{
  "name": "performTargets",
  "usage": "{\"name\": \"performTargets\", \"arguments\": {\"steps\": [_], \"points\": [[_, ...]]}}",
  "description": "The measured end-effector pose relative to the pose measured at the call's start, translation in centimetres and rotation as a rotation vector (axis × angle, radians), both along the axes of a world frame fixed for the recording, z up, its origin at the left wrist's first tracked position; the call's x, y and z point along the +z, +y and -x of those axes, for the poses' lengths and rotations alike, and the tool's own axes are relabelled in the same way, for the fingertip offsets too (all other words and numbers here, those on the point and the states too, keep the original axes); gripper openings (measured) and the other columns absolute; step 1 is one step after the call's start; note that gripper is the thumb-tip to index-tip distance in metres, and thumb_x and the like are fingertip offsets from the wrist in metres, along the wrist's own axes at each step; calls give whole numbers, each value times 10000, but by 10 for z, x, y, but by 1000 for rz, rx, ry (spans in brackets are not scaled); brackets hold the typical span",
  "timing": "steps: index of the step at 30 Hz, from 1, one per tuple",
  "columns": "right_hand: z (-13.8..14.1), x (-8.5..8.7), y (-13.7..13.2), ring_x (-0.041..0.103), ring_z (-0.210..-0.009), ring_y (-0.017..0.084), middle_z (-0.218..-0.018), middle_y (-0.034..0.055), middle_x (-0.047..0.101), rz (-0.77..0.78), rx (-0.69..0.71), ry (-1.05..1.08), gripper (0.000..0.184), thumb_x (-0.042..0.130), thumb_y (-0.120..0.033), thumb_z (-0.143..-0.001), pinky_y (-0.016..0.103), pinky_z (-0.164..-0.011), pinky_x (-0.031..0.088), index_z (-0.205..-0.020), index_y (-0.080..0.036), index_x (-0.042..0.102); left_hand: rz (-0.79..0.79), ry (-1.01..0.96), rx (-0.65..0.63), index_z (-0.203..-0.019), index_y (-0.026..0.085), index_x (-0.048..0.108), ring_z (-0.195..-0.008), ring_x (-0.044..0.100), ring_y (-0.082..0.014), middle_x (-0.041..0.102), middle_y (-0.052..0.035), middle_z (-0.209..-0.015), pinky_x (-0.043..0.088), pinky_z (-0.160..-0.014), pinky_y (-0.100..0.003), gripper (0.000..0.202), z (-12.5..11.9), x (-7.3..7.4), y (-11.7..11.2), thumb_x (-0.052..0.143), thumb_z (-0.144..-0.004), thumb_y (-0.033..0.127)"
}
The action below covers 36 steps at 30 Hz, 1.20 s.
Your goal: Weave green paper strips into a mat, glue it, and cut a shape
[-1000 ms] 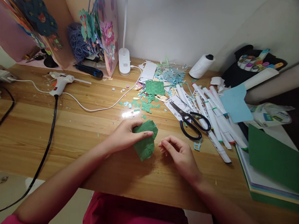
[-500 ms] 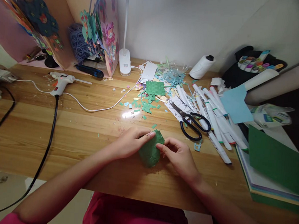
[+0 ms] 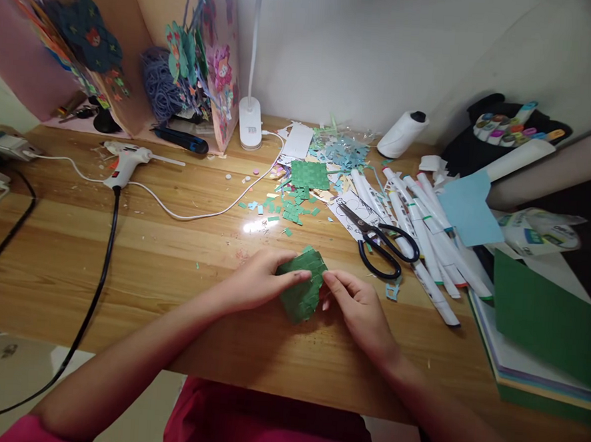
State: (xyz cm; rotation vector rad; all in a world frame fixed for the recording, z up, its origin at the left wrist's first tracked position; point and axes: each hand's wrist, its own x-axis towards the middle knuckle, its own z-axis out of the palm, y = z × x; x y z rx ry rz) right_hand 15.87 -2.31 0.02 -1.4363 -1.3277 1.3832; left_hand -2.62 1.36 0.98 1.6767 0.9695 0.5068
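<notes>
A small woven green paper piece [image 3: 303, 295] is held just above the wooden desk [image 3: 147, 265] near its front edge. My left hand [image 3: 259, 282] grips the piece from the left, thumb and forefinger closed over its upper part. My right hand [image 3: 357, 311] pinches its right edge with curled fingers. The lower half of the green piece shows between the two hands. Both forearms reach in from the bottom of the view.
Black scissors [image 3: 381, 243] lie right of my hands beside several white markers [image 3: 425, 235]. A second woven green square [image 3: 310, 174] sits among paper scraps farther back. A glue gun [image 3: 123, 164] with cables lies at left, a lamp base [image 3: 250, 121] behind, and stacked coloured paper [image 3: 544, 323] at right.
My right hand has come in from the right and closed on the green piece's edge. My left hand has turned the piece and shifted it slightly right.
</notes>
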Motion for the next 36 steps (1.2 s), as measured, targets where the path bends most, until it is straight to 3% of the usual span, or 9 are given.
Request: {"name": "performTargets", "arguments": {"steps": [4, 10, 15, 17, 20, 23, 25, 30, 36], "points": [[0, 0, 0, 493, -535, 107, -609, -19, 560, -5, 18, 13, 264, 588, -400, -814, 222, -525, 415, -677, -175, 609, 21, -2, 19, -822, 152, 613, -757, 528, -153, 615, -15, -815, 403, -683, -256, 365, 0, 4, 1, 355, -932, 386], [0, 1, 0, 477, -507, 101, -605, -14, 561, -14, -22, 17, 259, 624, -402, -786, 224, -487, 402, -673, -170, 603, -66, 40, 192, -630, 161, 548, -604, 474, -123, 527, 21, -612, 345, -579, -234, 375, 10, 5, 12, 439, -889, 408], [0, 1, 1, 486, -463, 94, -573, -16, 572, -24, -104, 30, 283, 657, -432, -743, 221, -452, 410, -656, -167, 610, -131, -50, 493, -785, 160, 630, -609, 532, -138, 586, -1, -603, 388, -630, -249, 327, 26, 4, 27, 434, -897, 397], [1, 2, 2, 507, -472, 101, -569, -11, 588, -21, -139, 45, 279, 676, -434, -721, 223, -460, 434, -664, -167, 615, -177, -76, 574, -885, 159, 626, -699, 563, -151, 630, -30, -727, 411, -690, -266, 336, 23, 5, 24, 392, -918, 397], [2, 3, 1, 547, -514, 117, -575, -8, 605, -28, -145, 66, 251, 688, -406, -717, 234, -516, 473, -671, -174, 604, -155, -83, 441, -1082, 177, 555, -933, 570, -185, 617, -78, -1046, 434, -794, -299, 341, 9, 6, 11, 477, -877, 438], [3, 4, 0, 563, -552, 126, -587, -10, 598, -53, -103, 34, 228, 673, -384, -740, 238, -552, 481, -669, -181, 599, -165, -57, 256, -1174, 199, 482, -1057, 530, -227, 559, -93, -1176, 431, -864, -340, 556, -6, 4, -3, 701, -710, 411], [3, 4, 0, 564, -569, 135, -608, -4, 597, -63, -67, -2, 224, 656, -388, -756, 244, -551, 478, -684, -181, 609, -176, -42, 242, -1153, 209, 491, -1029, 542, -230, 574, -82, -1142, 436, -848, -346, 564, -10, 1, -6, 737, -676, 381], [2, 4, 0, 573, -596, 139, -647, 5, 615, -42, -15, 3, 220, 640, -390, -770, 250, -575, 485, -734, -173, 632, -167, -52, 232, -1107, 208, 517, -876, 579, -174, 612, -44, -1013, 445, -744, -281, 374, -6, 1, -4, 651, -781, 332], [3, 4, -1, 575, -583, 124, -627, -4, 615, 27, -20, 60, 227, 656, -391, -756, 237, -580, 499, -707, -173, 615, -434, 12, 220, -1119, 193, 493, -903, 574, -165, 596, -52, -1007, 455, -789, -290, 326, -4, 1, -1, 607, -819, 248]]}}
